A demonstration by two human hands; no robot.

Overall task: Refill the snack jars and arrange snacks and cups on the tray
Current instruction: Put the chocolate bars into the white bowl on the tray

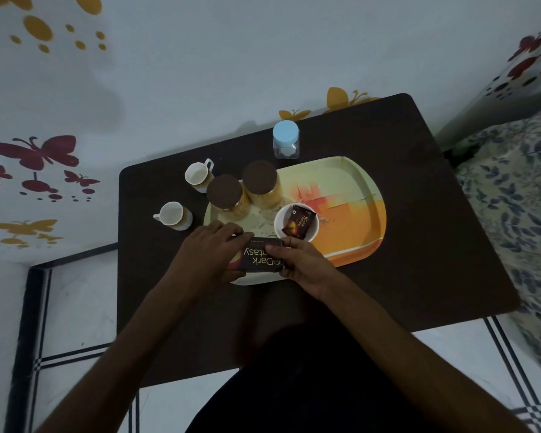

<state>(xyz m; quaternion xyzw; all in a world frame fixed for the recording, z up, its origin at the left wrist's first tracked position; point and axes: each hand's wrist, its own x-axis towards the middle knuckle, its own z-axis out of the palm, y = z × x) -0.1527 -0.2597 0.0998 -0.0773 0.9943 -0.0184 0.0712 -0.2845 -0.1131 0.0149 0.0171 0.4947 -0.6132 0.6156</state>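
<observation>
Home bedroom, butterfly-stencilled wall [32,154], floral bedsheet [512,195], low dark table [419,229], tiled floor [75,307]

Dim, bluish light; wide-angle edge distortion.

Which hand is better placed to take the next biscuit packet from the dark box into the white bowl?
Probably the right hand: it grips the dark cardboard biscuit box at the end beside the round white bowl. The left hand holds the far end.

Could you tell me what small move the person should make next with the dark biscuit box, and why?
Probably draw another packet out: both the left hand and right hand grip the dark cardboard biscuit box, and the white round bowl holds just one dark wrapped packet.
</observation>
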